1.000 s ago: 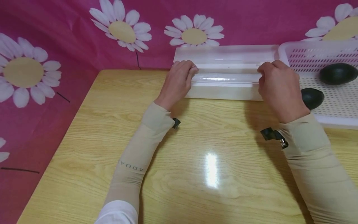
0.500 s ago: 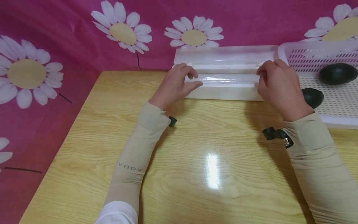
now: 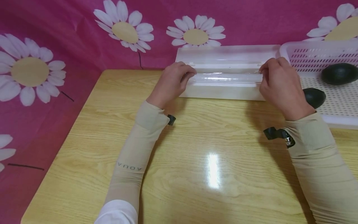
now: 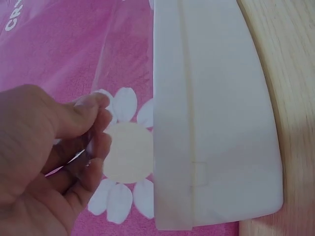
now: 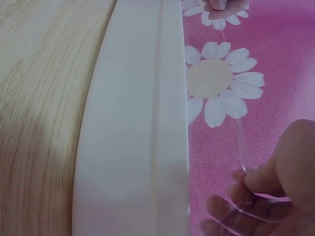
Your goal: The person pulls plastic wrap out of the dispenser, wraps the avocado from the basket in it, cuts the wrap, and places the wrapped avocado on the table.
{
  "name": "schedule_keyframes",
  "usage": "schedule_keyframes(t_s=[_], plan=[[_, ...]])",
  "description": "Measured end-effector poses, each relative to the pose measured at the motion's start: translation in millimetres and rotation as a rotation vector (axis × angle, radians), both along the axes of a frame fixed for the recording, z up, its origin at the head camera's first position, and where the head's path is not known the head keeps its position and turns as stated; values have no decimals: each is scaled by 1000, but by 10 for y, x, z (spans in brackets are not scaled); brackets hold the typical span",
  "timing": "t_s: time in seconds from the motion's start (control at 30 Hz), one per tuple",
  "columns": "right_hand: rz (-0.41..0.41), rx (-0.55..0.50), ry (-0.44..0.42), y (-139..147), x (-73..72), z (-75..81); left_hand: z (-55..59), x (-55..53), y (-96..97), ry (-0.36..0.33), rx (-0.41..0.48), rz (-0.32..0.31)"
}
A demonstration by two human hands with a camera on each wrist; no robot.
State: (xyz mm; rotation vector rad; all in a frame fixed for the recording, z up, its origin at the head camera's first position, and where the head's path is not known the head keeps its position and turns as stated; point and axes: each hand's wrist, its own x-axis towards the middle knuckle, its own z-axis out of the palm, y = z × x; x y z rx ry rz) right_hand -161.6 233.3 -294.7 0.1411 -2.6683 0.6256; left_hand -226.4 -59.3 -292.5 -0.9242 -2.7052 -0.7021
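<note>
A long white cling film dispenser (image 3: 221, 92) lies along the back of the table with its lid (image 3: 227, 53) raised. Inside it, a shiny roll of clear film (image 3: 226, 77) runs lengthwise. My left hand (image 3: 170, 84) is over the dispenser's left end, thumb and fingertips pinching the edge of the film (image 4: 101, 64). Over the right end, my right hand (image 3: 282, 88) pinches the same film edge between thumb and forefinger. In the right wrist view the thin film edge (image 5: 240, 140) stretches between both hands, above the dispenser's white front.
To the right stands a white perforated basket (image 3: 339, 120) holding two dark oval fruits or vegetables, one (image 3: 339, 74) farther back and one (image 3: 314, 97) partly behind my right wrist. A pink daisy-print cloth (image 3: 159, 18) hangs behind the wood-grain table (image 3: 195, 193).
My left hand's thumb and fingers spread apart half a second ago and have closed again on the film edge at the left end. The right hand keeps its pinch, nearly in place.
</note>
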Motion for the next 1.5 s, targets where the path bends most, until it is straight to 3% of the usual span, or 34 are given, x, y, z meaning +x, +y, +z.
schedule_keyframes(t_s=[0.43, 0.73, 0.97, 1.27, 1.5], plan=[[-6, -21, 104, -1, 25, 31, 24, 64, -7, 89, 29, 25], [-18, 18, 18, 51, 89, 176, 80, 78, 2, 117, 32, 34], [-23, -16, 59, 64, 103, 191, 121, 101, 13, 129, 36, 39], [-13, -26, -32, 127, 102, 246, 174, 136, 13, 143, 36, 38], [33, -63, -212, 168, 105, 276, 195, 151, 0, 139, 33, 36]])
